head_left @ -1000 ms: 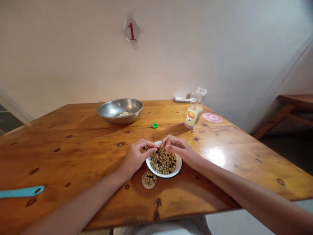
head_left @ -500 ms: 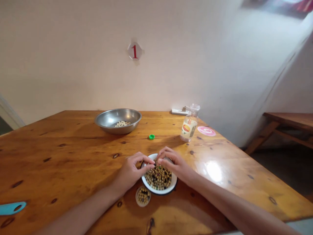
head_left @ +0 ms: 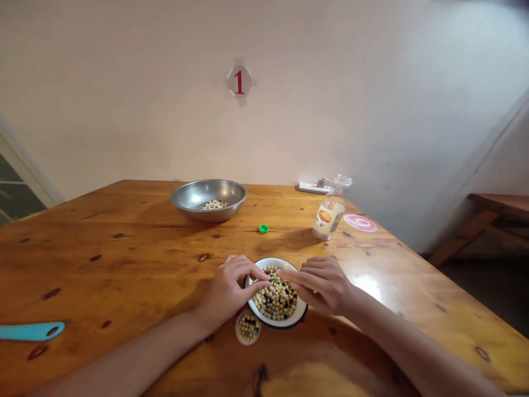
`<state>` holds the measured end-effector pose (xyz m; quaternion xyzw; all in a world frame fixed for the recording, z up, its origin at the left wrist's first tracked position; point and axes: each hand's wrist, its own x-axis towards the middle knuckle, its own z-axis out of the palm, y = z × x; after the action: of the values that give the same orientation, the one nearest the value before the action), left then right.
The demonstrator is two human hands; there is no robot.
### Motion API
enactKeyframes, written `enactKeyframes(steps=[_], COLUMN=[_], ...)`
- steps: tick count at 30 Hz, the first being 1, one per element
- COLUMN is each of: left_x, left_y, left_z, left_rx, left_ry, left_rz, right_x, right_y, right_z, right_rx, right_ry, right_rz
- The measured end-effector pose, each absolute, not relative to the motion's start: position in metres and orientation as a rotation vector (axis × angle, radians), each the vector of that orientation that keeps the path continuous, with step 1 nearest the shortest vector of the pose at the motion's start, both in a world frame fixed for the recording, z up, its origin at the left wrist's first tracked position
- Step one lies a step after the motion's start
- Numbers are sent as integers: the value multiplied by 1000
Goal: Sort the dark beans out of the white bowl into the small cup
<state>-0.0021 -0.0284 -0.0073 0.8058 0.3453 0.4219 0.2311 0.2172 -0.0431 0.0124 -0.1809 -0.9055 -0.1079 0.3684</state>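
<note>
A white enamel bowl (head_left: 303,311) with a dark rim holds many round beads (head_left: 275,306), mostly tan with some black and a few coloured ones. Over its left side is my left hand (head_left: 237,281), closed with thumb and index fingertips pinched together; whatever is between them is too small to make out. From the right, my right hand (head_left: 324,284) reaches over the bowl with its index finger stretched toward the left fingertips and its other fingers bent. I see nothing held in it. Against the bowl's lower left side stands a small round cup (head_left: 238,336) of similar beads.
A steel basin (head_left: 182,201) with pale and dark bits inside stands at the back. Right of it are a green cap (head_left: 263,229), a clear labelled bottle (head_left: 328,218) and a power strip (head_left: 314,188). A blue handle (head_left: 33,331) lies at the left edge.
My right hand has drawn slightly right and its index finger has straightened out over the beads. The left hand keeps its pinch. The whole view has shifted a little.
</note>
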Motion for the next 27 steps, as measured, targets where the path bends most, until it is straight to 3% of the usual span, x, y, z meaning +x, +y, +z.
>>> enactKeyframes(steps=[8,22,27], left_x=[-3,-3,-3], left_y=[-28,-30,-31], left_z=[-9,-8,-6], left_rx=[2184,2114,2090], left_ry=[987,972,978], left_rz=[1166,1149,1095], right_x=[213,195,193], right_y=[-47,-34,-36], right_z=[14,1,-1], right_rx=[-619,-649,-659], right_ry=[-2072,-2137,-2128], right_rz=[-235,-12,-71])
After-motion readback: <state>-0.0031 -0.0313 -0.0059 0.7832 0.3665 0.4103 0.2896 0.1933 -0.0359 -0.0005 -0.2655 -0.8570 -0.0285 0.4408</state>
